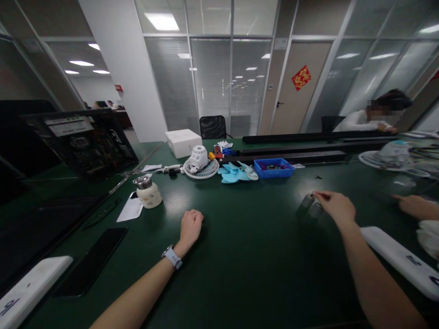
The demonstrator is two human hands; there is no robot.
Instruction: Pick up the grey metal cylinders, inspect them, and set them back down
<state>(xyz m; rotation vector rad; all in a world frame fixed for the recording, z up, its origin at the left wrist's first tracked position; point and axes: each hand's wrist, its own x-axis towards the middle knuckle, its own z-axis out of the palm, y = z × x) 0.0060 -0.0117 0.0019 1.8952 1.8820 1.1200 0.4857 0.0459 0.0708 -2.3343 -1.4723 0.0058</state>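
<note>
Both arms are bare. The left forearm comes in at the bottom edge, left of centre, and runs up and to the right to a wrist in the lower middle of the frame. The left hand (191, 226) lies just left of centre with its back up and its fingers curled under into a loose fist. The right forearm rises from the lower right corner and slants up and to the left. The right hand (338, 208) sits right of centre, back up, with fingers (320, 195) reaching left and their tips drawn close together. Blur hides whether they pinch.
</note>
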